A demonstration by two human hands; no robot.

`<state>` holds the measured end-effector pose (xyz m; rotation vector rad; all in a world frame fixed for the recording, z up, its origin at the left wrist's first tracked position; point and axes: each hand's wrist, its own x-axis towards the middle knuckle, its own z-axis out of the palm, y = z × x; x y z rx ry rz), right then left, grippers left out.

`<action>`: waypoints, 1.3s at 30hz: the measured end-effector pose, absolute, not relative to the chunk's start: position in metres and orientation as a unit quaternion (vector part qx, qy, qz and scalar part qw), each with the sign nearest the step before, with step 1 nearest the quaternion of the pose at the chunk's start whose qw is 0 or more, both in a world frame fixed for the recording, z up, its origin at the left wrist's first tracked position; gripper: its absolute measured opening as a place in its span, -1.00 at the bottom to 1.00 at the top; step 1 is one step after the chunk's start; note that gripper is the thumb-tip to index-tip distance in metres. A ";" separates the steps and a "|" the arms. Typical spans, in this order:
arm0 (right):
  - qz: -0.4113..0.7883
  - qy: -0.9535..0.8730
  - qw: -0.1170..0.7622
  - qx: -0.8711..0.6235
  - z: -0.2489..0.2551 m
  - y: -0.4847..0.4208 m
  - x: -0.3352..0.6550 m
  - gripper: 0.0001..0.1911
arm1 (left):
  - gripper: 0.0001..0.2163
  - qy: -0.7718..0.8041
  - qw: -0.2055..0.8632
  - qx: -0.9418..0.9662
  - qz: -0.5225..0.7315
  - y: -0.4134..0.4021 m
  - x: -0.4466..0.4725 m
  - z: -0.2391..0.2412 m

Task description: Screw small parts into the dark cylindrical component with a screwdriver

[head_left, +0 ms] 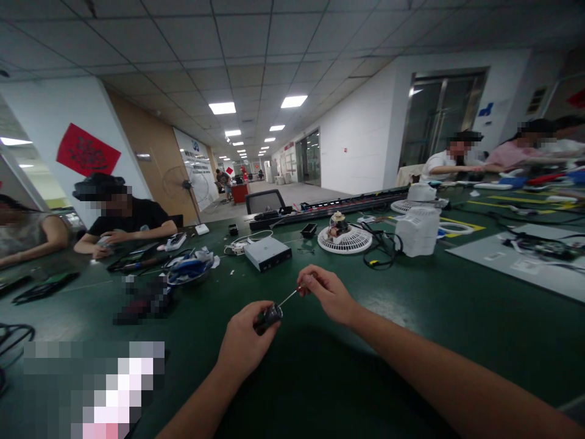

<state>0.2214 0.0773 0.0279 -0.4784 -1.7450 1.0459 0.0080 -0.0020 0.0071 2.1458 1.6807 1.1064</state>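
Between the fingers and thumb of my left hand [247, 338] is a small dark cylindrical part [273, 314], its round end turned toward the right. My right hand [326, 292] grips the red handle of a thin screwdriver [289, 297]. The metal shaft slants down to the left and its tip meets the rim of the dark part; whether it sits inside cannot be seen. Both hands are held over the green table [320, 378]. Fingers partly cover the screwdriver handle and the back of the dark part.
Beyond my hands lie a silver box-shaped drive [267, 252], a small black tray [309, 230], a white fan grille with a motor [345, 238] and a white housing [417, 231]. Cables and a blue bundle [189, 266] lie leftward. Other people sit at both sides.
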 end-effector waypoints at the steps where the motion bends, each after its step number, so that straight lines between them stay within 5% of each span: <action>1: 0.424 -0.728 0.501 -0.200 0.028 0.077 0.222 -0.66 | -0.72 0.567 0.100 0.727 0.374 -0.002 0.008 0.007; 39: 0.418 -0.736 0.480 -0.232 0.029 0.079 0.224 -0.69 | -0.71 0.590 0.116 0.724 0.339 -0.003 0.008 0.012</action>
